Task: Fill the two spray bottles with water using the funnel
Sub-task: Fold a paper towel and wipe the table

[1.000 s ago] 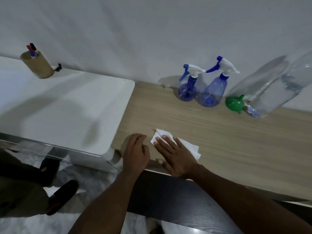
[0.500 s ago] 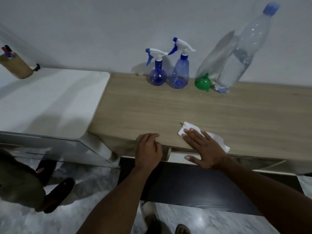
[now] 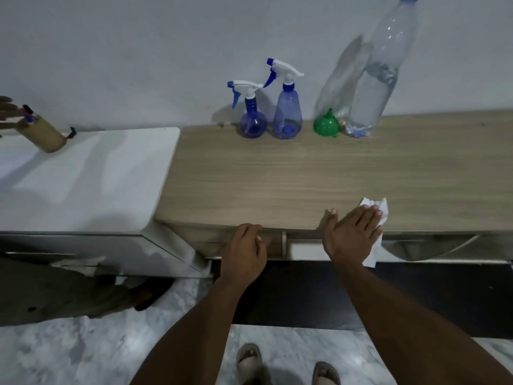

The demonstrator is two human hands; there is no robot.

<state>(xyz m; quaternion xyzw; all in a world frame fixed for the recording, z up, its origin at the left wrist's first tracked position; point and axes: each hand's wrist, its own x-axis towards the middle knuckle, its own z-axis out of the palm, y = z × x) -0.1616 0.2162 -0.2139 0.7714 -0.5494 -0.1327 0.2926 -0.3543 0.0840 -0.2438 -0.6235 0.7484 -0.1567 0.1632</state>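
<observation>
Two blue spray bottles stand at the back of the wooden table [image 3: 277, 176] by the wall: a short round one [image 3: 252, 118] and a taller one [image 3: 287, 112] right of it. A green funnel [image 3: 326, 125] sits upside down beside a tall clear water bottle [image 3: 374, 79] with a blue cap. My right hand [image 3: 352, 234] lies flat on a white tissue [image 3: 376, 211] at the table's front edge; part of the tissue hangs over the edge. My left hand [image 3: 244, 251] rests loosely curled at the front edge and holds nothing.
A white cabinet top [image 3: 83, 179] adjoins the table on the left, carrying a brown pen holder [image 3: 45, 134] with markers. Another person's hand [image 3: 7, 112] reaches in at the far left, and their legs [image 3: 55, 290] stand below. My sandalled feet [image 3: 286, 365] are on the marble floor.
My right hand has slid the tissue rightward along the front edge, from near the table's left end toward its middle. My left hand has drawn back off the tabletop to the front edge. The view has pulled back.
</observation>
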